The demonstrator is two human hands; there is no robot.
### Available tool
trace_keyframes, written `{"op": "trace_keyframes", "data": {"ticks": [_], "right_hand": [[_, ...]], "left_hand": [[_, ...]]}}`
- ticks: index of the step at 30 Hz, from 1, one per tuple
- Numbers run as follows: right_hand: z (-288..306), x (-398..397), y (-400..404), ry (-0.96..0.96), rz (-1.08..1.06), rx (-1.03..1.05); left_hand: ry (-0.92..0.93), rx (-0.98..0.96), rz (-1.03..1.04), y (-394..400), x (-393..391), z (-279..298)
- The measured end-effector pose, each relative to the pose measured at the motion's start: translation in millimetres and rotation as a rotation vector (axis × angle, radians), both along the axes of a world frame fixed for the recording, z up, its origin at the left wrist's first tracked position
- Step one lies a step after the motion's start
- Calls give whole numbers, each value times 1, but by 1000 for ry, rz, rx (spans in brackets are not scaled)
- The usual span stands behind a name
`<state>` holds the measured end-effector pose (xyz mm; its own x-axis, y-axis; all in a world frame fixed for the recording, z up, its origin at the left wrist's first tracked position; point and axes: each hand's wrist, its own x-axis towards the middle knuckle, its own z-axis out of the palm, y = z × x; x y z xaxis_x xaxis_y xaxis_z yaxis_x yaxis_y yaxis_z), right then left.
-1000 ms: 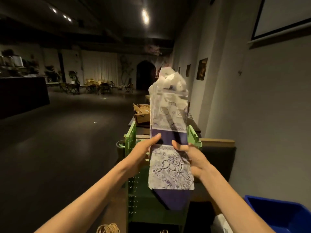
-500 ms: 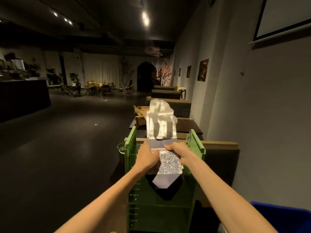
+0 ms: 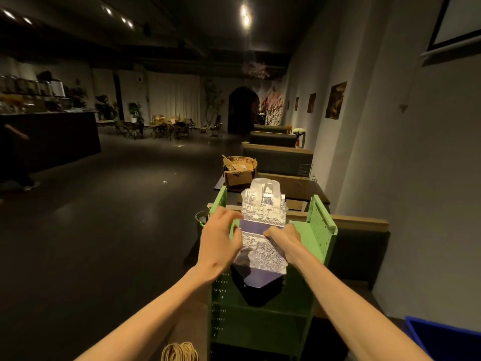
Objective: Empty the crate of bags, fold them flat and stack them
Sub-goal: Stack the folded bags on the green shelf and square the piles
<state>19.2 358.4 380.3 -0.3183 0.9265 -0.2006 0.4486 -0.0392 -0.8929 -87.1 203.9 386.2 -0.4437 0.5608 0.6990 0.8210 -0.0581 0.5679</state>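
Both forearms bare, left hand (image 3: pixel 217 244) and right hand (image 3: pixel 285 237) ungloved (no sleeves).

**Dim hall, one warm pool of light on the cart**

The room was dark overall. Ceiling spotlights (image 3: pixel 244 16) flared into soft blobs of glare, and smaller ones trailed off at upper left. The floor (image 3: pixel 117 204) carried faint, smeared reflections of them. Light fell from above and ahead onto the green cart (image 3: pixel 320 230) and the patterned bag (image 3: pixel 263 217), whose white top looked nearly blown out. Under the bag the stack sank into black shadow with no detail. The far seating area was grainy and soft. Wide-angle distortion bent the right wall (image 3: pixel 416 178) and stretched both forearms toward the lower corners. A figure at far left was motion-blurred.
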Motion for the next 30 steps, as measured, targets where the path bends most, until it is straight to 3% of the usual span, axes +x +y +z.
{"op": "trace_keyframes", "data": {"ticks": [2, 4, 8, 12, 18, 21, 26, 28, 30], "right_hand": [[-3, -5, 2, 53, -16, -25], [0, -8, 0, 139, -10, -97], [6, -19, 1, 230, 12, -166], [-1, -37, -13, 141, 201, -144], [-1, -35, -14, 239, 184, -123], [6, -29, -22, 186, 265, -113], [6, -21, -16, 188, 254, -83], [6, -17, -14, 138, 264, -79], [6, -15, -14, 81, 294, -55]], "left_hand": [[-20, 88, 156, -7, -11, 12], [-110, -12, 261, -8, -28, 15], [-397, -301, 113, -10, -43, 9], [-408, -248, 78, -14, -41, 7], [-428, -283, -30, -17, -54, 7], [-431, -288, -40, -17, -55, 6], [-505, -284, 188, -22, -57, -10], [-530, -497, 172, -30, -61, -16], [-379, -796, 100, -39, -64, -20]]}}
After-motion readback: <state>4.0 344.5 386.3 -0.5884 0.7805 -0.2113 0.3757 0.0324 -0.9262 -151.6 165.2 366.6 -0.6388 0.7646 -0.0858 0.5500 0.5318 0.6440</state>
